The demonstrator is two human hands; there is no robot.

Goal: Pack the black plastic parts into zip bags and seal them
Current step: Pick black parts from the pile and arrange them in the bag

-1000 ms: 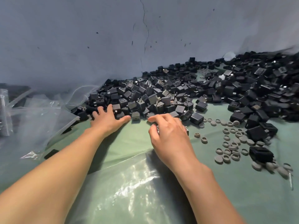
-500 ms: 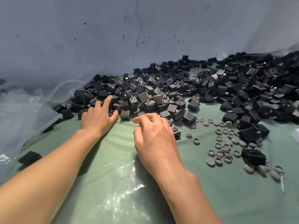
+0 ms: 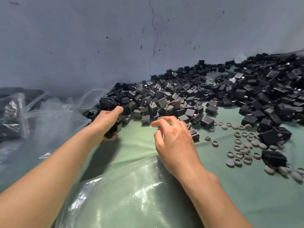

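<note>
Previously flat, the left hand now grasps several black parts for bagging; right hand grip state cannot be determined.

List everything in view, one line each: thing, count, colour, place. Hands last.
black plastic parts: uncountable, black, heaped along the wall, centre to right
grey rings: dozens, grey, scattered at right, before the heap
clear bags: several, transparent, piled at left
clear film: one, transparent, foreground centre
green sheet: one, green, under everything
wall: one, blue-grey, cracked, behind the heap
left hand: one, grips black parts at the heap's left edge
right hand: one, fingers curled over parts at the heap's near edge; hold unclear
</note>
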